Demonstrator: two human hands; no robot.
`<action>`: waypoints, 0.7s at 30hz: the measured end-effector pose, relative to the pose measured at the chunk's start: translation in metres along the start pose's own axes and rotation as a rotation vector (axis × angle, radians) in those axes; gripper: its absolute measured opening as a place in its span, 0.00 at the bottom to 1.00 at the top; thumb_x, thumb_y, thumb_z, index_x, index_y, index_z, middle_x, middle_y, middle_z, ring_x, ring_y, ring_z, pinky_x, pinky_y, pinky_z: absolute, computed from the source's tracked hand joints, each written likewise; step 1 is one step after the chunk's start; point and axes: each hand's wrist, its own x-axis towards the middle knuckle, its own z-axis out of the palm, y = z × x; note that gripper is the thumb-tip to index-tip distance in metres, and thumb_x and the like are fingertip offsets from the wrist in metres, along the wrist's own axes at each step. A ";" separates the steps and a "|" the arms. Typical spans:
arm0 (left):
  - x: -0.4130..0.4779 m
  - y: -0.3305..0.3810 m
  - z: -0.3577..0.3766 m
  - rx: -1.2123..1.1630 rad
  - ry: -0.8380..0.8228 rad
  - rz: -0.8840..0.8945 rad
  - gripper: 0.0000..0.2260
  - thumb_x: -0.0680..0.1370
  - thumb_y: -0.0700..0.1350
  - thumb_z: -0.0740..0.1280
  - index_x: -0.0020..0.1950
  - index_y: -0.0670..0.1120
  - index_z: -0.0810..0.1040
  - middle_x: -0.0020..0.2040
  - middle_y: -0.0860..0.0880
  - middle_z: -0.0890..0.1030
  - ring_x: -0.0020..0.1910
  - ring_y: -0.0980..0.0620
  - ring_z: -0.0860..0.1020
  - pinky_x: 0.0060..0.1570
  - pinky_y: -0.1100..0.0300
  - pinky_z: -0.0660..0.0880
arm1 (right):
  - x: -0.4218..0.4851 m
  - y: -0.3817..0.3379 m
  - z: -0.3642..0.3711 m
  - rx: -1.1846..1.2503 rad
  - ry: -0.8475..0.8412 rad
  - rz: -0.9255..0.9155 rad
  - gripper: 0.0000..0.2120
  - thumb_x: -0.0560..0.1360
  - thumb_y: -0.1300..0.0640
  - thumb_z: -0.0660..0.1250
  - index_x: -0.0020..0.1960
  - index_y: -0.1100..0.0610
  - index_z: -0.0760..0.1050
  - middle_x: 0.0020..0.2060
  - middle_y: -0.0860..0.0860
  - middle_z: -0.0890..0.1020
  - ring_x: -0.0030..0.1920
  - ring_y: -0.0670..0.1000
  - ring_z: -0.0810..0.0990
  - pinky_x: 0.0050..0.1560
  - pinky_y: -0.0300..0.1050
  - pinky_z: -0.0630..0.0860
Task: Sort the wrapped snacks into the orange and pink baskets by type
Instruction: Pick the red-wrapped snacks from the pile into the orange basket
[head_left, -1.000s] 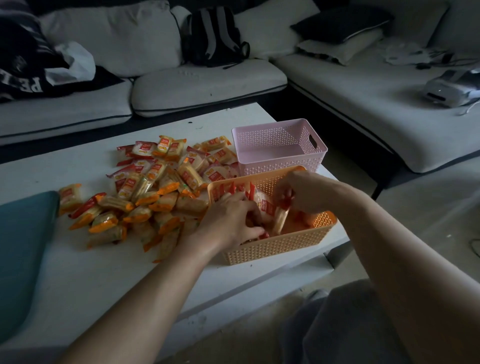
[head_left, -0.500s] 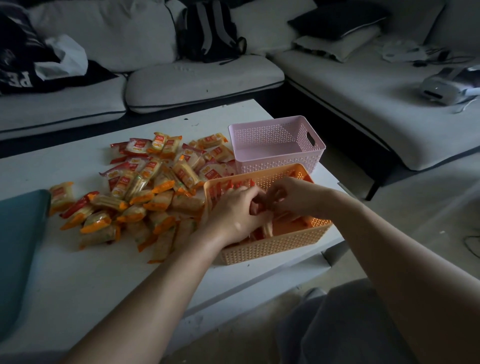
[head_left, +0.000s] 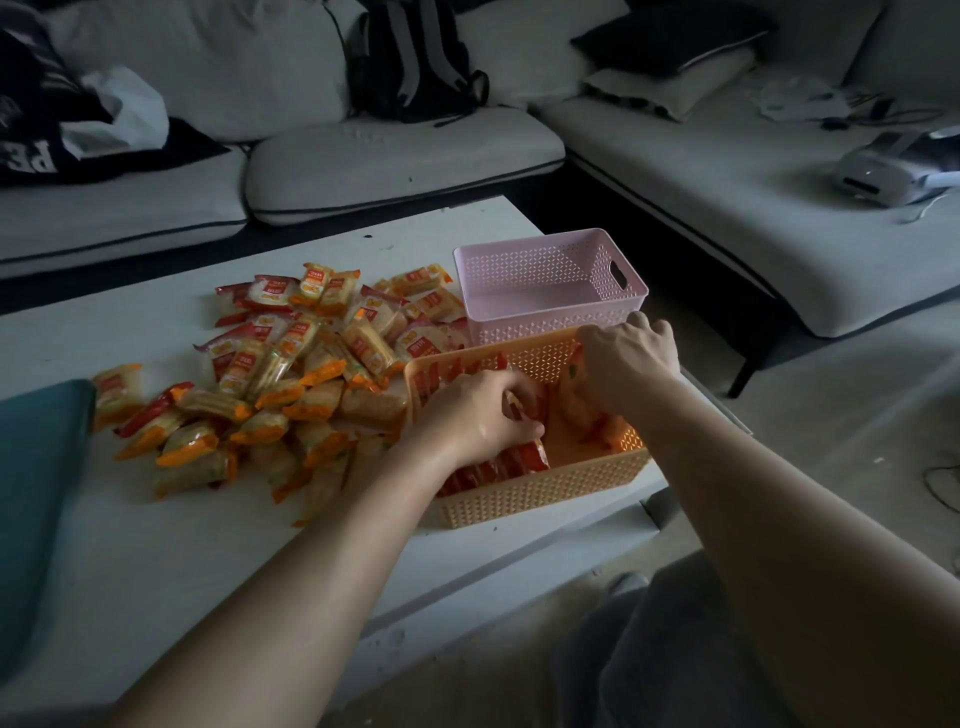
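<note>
While both hands worked inside the orange basket (head_left: 540, 499), packing it neatly looked like the job.
Fingers of the left hand (head_left: 475, 415) curled round a red pack (head_left: 535, 457), the right hand (head_left: 626, 358) pinched a second pack (head_left: 574, 373) by the far wall; the pink basket (head_left: 545, 327) sat empty, the mixed pile (head_left: 291, 384) waited on the table (head_left: 156, 571). I'd have stood packs on edge, tight together.
</note>
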 end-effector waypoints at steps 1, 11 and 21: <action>-0.001 0.005 0.001 0.071 0.002 -0.001 0.08 0.75 0.59 0.72 0.51 0.61 0.78 0.48 0.58 0.81 0.53 0.52 0.81 0.55 0.50 0.78 | 0.001 -0.001 0.001 0.014 0.007 0.013 0.05 0.77 0.53 0.65 0.52 0.50 0.75 0.48 0.51 0.80 0.60 0.56 0.73 0.59 0.55 0.66; 0.003 -0.002 0.011 0.246 0.279 0.074 0.13 0.78 0.63 0.65 0.53 0.55 0.77 0.52 0.55 0.79 0.50 0.54 0.77 0.46 0.56 0.73 | -0.003 -0.007 -0.017 0.408 -0.034 0.017 0.14 0.76 0.49 0.68 0.58 0.55 0.77 0.50 0.53 0.81 0.49 0.54 0.79 0.50 0.51 0.79; 0.034 0.014 0.016 0.398 0.233 -0.167 0.12 0.81 0.43 0.63 0.64 0.43 0.71 0.59 0.40 0.81 0.57 0.39 0.81 0.47 0.50 0.74 | -0.018 -0.039 -0.004 0.339 -0.147 0.023 0.09 0.74 0.56 0.74 0.45 0.57 0.74 0.38 0.52 0.77 0.34 0.51 0.76 0.32 0.43 0.70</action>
